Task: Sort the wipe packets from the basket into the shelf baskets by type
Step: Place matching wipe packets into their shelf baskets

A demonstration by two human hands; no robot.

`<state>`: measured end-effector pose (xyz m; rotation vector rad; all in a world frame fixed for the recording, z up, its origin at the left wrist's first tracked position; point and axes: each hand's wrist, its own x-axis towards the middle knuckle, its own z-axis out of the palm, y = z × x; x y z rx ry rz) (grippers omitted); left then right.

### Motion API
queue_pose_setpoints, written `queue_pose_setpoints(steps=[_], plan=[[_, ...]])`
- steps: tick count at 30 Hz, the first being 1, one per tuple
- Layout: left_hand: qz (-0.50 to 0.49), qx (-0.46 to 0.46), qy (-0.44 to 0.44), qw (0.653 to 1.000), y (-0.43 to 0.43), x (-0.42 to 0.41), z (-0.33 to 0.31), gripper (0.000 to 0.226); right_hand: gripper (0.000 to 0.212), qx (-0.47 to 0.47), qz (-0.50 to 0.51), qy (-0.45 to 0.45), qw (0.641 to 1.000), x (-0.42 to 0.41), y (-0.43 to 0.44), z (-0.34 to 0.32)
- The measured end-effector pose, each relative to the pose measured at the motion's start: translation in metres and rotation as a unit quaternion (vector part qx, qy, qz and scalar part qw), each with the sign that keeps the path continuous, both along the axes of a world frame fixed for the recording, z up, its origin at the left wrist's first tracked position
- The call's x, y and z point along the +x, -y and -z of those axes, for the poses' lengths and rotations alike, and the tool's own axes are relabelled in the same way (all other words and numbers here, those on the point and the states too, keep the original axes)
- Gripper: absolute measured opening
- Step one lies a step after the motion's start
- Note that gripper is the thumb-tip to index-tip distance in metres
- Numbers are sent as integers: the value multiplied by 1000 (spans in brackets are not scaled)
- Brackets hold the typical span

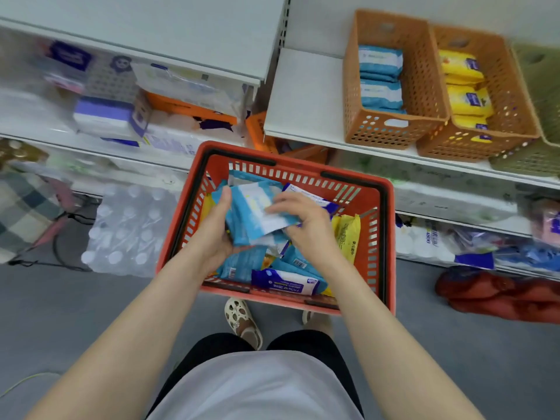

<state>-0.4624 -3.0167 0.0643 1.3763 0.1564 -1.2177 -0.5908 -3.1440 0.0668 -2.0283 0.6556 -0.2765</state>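
Head view, looking down. Both hands worked inside the red shopping basket [385, 237], which stood on the floor below the shelf. The left hand [216, 228] was closed around a small stack of blue wipe packets [242, 219], thumb on the stack's left edge and palm beneath. The right hand [306, 222] lay on the same stack from the right, its fingers curled over the white-faced top packet; whether it gripped or merely steadied could not be told. The stack's long axis ran from lower left to upper right, roughly toward the shelf. Loose blue, yellow and purple packets remained under the hands, so the sort appeared well short of done. The first orange shelf basket [424, 86], already holding matching blue packets, sat up and to the right of the stack; beside it, touching, the second orange shelf basket [509, 95] held yellow ones. The right hand was judged the nearer to both, favouring a rightward, upward carry.
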Motion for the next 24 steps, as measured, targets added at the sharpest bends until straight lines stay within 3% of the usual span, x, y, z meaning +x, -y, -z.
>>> queue_pose_setpoints(steps=[2,4,5,7,9,10,18,24], plan=[[1,3,32,999,3,0,-1,31,58,50,-56,-52,996,-1,-3,-2],[9,23,66,998,1,2,1,43,64,125,-11,-73,989,-10,6,-1],[7,30,71,997,-1,3,2,47,60,124,12,-107,986,-16,12,2],[2,35,77,996,-5,7,4,51,44,36,-13,-261,964,-32,23,16],[-1,39,83,996,-9,9,5,51,61,-3,-66,-404,912,-46,22,31],[0,41,86,995,-10,9,5,50,68,-4,-76,-430,900,-50,20,38],[-11,49,99,994,-16,9,8,40,70,-60,-124,-362,922,-40,1,37],[-5,46,103,994,-15,11,10,42,88,-127,-182,-405,887,-47,-1,33]])
